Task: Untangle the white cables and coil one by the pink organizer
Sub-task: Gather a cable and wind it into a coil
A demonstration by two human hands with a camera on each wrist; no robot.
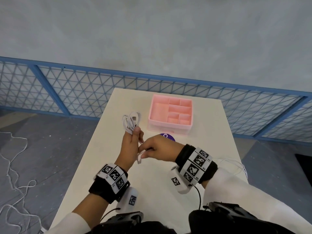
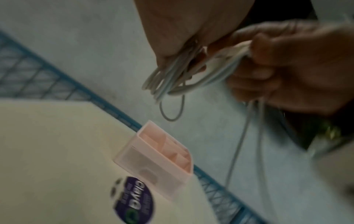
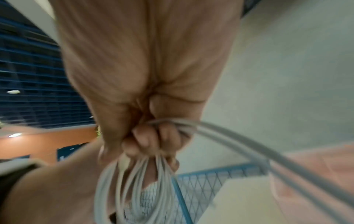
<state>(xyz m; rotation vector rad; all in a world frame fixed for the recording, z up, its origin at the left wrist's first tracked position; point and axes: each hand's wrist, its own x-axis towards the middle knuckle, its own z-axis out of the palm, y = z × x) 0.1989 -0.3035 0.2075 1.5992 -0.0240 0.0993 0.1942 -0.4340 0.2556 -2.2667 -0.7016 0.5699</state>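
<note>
white cables [image 1: 130,121] are up off the table [image 1: 104,159], bunched into loose loops in your left hand [image 1: 130,146], to the left of the pink organizer [image 1: 169,128]. your left fingers are curled round the bundle, and the loops fan out past your fingertips with a plug end showing among them. your right hand [image 1: 158,149] sits right against the left, pinching a white strand that runs off toward your right side; the wrist views show both hands clamped on cable, though they are blurred. the organizer stands on the far part of the table with its top compartments showing. a purple round sticker [image 1: 167,137] lies just in front of it, partly hidden by your right hand. another white lead [image 1: 236,163] lies at the table's right edge. a thin cord [image 1: 15,174] trails across the grey floor at left, and a blue mesh fence [image 1: 84,92] runs behind the table.
</note>
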